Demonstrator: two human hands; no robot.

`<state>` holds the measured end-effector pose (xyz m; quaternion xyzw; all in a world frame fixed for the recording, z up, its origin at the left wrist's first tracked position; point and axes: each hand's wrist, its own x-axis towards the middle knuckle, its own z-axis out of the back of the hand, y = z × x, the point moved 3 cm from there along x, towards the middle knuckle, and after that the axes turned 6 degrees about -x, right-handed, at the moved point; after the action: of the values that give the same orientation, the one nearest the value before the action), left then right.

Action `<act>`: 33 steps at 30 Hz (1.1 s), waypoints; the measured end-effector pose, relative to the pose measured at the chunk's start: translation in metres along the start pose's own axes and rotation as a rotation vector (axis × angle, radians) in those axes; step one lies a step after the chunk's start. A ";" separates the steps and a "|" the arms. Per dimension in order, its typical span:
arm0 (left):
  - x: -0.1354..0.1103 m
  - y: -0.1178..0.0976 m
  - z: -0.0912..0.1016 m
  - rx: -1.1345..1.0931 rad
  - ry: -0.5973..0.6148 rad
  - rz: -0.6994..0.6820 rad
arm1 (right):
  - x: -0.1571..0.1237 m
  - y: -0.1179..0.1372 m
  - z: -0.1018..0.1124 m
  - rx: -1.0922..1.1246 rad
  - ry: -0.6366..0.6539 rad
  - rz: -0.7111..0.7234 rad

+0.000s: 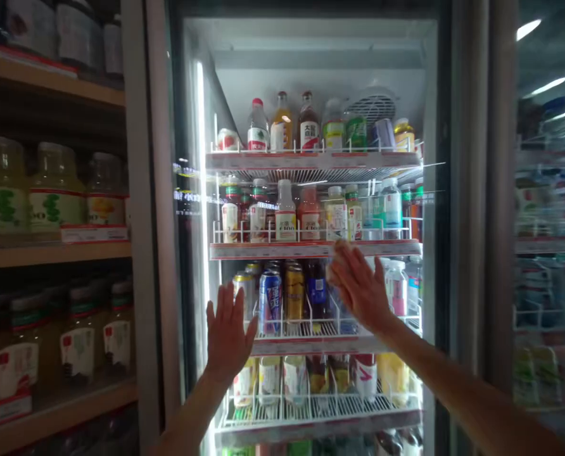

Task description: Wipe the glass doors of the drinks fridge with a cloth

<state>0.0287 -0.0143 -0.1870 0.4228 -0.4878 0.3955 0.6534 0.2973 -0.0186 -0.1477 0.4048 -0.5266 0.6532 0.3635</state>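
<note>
In front of me is an upright drinks fridge (318, 60), seen through a glass door with light reflections on it. My left hand (228, 332) is raised with its fingers spread, palm toward the glass, in front of the shelf of cans. A blue can (270, 301) and a gold can (294, 294) show just right of it. My right hand (365, 294) is higher, by the red-edged shelf, its fingers blurred and angled up to the left. Under those fingers is a pale tan patch (334, 269), too blurred to name. Whether either palm touches the glass is unclear.
Bottles and cans fill several wire shelves behind the glass. At left, an open wooden shelf (54, 253) holds large juice bottles (57, 183) with price labels. A metal door frame (472, 190) stands at right, beside another glass-fronted fridge (551, 253) of drinks.
</note>
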 end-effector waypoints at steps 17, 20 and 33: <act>-0.050 -0.052 -0.006 0.015 0.118 -0.001 | -0.137 -0.084 0.022 0.063 0.127 0.082; -0.056 -0.052 -0.007 0.013 0.135 0.013 | -0.143 -0.096 0.026 -0.050 0.046 -0.067; -0.061 -0.036 0.001 0.027 0.128 0.026 | -0.040 0.001 0.003 0.073 0.040 -0.006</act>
<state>0.0488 -0.0331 -0.2522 0.3991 -0.4451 0.4368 0.6722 0.3135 -0.0235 -0.1842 0.4065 -0.4937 0.6788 0.3608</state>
